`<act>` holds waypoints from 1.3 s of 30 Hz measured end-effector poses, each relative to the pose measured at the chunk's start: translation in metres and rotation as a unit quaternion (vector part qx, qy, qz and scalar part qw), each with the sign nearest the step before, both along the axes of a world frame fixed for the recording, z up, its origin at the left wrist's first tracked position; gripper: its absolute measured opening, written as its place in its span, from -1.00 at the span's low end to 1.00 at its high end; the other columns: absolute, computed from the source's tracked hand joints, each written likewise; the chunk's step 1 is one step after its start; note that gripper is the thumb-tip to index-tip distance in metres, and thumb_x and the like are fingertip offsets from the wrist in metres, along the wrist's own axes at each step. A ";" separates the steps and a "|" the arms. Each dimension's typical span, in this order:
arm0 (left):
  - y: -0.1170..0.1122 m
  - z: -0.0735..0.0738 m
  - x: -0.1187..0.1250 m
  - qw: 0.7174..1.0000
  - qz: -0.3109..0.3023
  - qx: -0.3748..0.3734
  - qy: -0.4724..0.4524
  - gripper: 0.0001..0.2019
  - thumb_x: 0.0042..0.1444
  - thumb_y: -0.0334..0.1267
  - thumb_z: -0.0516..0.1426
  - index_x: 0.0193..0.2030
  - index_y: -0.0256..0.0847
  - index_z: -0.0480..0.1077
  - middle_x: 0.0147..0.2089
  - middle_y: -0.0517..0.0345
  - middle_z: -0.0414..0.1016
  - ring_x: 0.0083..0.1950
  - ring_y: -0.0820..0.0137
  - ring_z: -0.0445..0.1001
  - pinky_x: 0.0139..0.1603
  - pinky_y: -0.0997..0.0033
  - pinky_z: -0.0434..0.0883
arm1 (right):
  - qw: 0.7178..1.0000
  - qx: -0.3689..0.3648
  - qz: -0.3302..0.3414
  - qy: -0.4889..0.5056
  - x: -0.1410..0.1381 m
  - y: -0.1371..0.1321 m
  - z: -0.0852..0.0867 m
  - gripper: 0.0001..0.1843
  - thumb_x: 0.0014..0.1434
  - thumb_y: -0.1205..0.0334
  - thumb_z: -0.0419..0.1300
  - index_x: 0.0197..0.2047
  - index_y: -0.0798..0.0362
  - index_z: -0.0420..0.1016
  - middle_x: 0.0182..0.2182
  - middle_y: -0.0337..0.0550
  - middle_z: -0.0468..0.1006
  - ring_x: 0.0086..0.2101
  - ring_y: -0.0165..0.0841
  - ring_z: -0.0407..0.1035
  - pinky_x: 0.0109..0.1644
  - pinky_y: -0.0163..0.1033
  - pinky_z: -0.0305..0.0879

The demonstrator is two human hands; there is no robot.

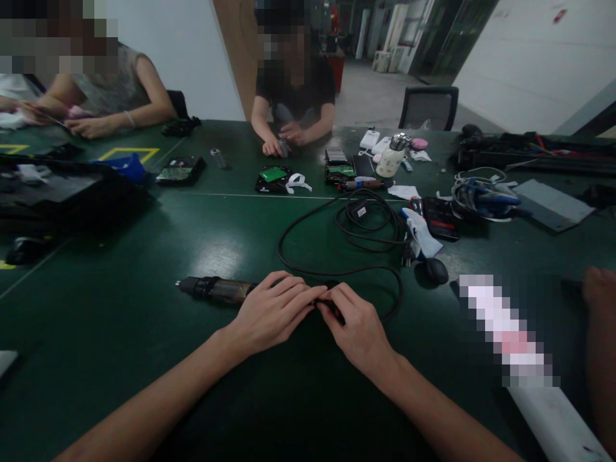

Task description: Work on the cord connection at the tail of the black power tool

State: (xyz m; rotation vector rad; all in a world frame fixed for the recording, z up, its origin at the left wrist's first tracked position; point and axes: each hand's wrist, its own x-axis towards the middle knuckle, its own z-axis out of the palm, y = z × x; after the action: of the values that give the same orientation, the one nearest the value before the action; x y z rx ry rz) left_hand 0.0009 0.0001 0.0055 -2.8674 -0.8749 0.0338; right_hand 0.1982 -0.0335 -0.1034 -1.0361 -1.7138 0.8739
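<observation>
Bare forearms (178, 388) reach up from below; on my feed, my left hand (272, 311) closes over the rear of a power screwdriver (226, 290), tip leftward, at the near side of the green table (120, 340); my right hand (359, 324) bends its fingers alongside, whether gripping I cannot tell; black cable (278, 245) loops beyond.

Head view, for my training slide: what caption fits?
Left hand over a power screwdriver, right hand close beside, black cable looped beyond.

No legible txt, wht label (362, 212) incl.
</observation>
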 end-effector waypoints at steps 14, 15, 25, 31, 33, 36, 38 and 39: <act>0.001 -0.001 0.000 1.000 0.010 -0.011 -0.004 -0.53 0.43 -0.27 0.09 0.44 -0.14 0.24 0.08 0.06 0.60 0.11 0.27 0.55 0.24 0.11 0.35 | 1.000 -0.009 -0.005 0.011 0.001 -0.001 0.003 -0.86 0.40 0.38 0.14 -0.03 0.00 0.45 -0.11 -0.10 0.55 -0.18 -0.26 0.50 -0.16 -0.17 0.49; 0.000 -0.001 0.000 1.000 0.011 -0.015 -0.004 -0.52 0.42 -0.26 0.10 0.44 -0.15 0.23 0.11 0.04 0.60 0.14 0.26 0.54 0.25 0.11 0.35 | 1.000 -0.009 -0.006 0.016 0.001 -0.001 0.003 -0.87 0.40 0.38 0.14 -0.04 -0.01 0.45 -0.11 -0.09 0.55 -0.19 -0.26 0.50 -0.16 -0.17 0.49; 0.000 -0.001 0.000 1.000 0.014 -0.011 0.006 -0.50 0.44 -0.27 0.08 0.47 -0.14 0.19 0.09 0.06 0.60 0.13 0.26 0.52 0.25 0.10 0.33 | 1.000 -0.014 -0.004 0.025 0.000 -0.001 0.003 -0.90 0.42 0.36 0.13 -0.06 -0.01 0.41 -0.12 -0.10 0.54 -0.19 -0.26 0.50 -0.18 -0.17 0.46; 0.001 -0.001 0.000 1.000 0.005 -0.019 -0.006 -0.50 0.44 -0.33 0.06 0.48 -0.13 0.18 0.07 0.09 0.60 0.10 0.30 0.54 0.27 0.12 0.30 | 1.000 -0.012 -0.005 0.016 0.000 -0.001 0.003 -0.90 0.41 0.36 0.13 -0.06 -0.01 0.40 -0.14 -0.11 0.54 -0.20 -0.26 0.50 -0.21 -0.17 0.45; 0.001 -0.002 0.000 1.000 0.006 -0.008 -0.008 -0.51 0.45 -0.31 0.07 0.47 -0.13 0.19 0.03 0.10 0.61 0.06 0.30 0.55 0.25 0.12 0.31 | 1.000 -0.014 -0.005 0.016 0.000 -0.001 0.003 -0.90 0.41 0.36 0.13 -0.06 -0.01 0.40 -0.14 -0.12 0.54 -0.20 -0.26 0.49 -0.20 -0.17 0.44; 0.000 0.000 0.001 1.000 0.013 -0.017 -0.006 -0.50 0.44 -0.28 0.09 0.48 -0.14 0.18 0.11 0.07 0.59 0.14 0.28 0.53 0.26 0.12 0.31 | 1.000 -0.016 -0.003 0.018 0.000 -0.001 0.003 -0.90 0.42 0.36 0.13 -0.05 -0.01 0.40 -0.14 -0.12 0.53 -0.19 -0.26 0.49 -0.18 -0.17 0.44; 0.000 0.001 0.001 0.999 0.012 -0.030 -0.006 -0.49 0.43 -0.28 0.09 0.47 -0.15 0.19 0.17 0.04 0.57 0.20 0.27 0.51 0.29 0.11 0.30 | 1.000 -0.018 -0.004 0.018 0.000 -0.002 0.002 -0.89 0.42 0.37 0.12 -0.04 -0.01 0.40 -0.13 -0.12 0.53 -0.18 -0.26 0.49 -0.17 -0.18 0.44; 0.000 0.001 0.001 0.999 0.010 -0.034 -0.006 -0.50 0.43 -0.29 0.08 0.47 -0.15 0.19 0.18 0.04 0.56 0.21 0.27 0.50 0.29 0.11 0.30 | 1.000 -0.018 -0.005 0.017 0.000 -0.002 0.002 -0.89 0.42 0.37 0.13 -0.04 -0.01 0.40 -0.13 -0.12 0.53 -0.19 -0.26 0.49 -0.17 -0.18 0.43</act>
State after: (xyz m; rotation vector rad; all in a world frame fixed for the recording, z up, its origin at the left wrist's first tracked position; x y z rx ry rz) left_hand 0.0015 0.0001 0.0069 -2.9240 -0.9220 0.0478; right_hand 0.1979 -0.0355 -0.1012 -1.0465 -1.6683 0.9144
